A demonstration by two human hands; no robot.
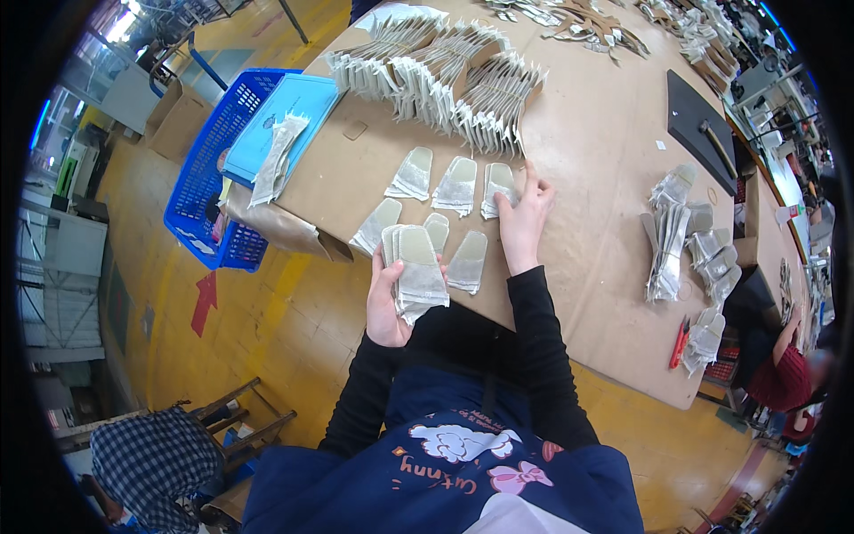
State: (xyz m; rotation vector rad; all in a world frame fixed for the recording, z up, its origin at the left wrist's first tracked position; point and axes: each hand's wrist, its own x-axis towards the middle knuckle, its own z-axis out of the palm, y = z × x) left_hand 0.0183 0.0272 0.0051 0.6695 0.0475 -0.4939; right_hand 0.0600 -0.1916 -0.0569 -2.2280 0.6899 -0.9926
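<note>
My left hand grips a small stack of flat grey tongue-shaped pieces at the near edge of the cardboard-covered table. My right hand lies flat on the table, its fingertips touching one grey piece in a far row of three. More such pieces lie singly in front of me, among them one just right of the held stack and one to its left.
Fanned stacks of beige pieces fill the far table. A blue crate with a blue lid stands at left. Piles of grey pieces, a red tool and a black board lie at right. A person sits at far right.
</note>
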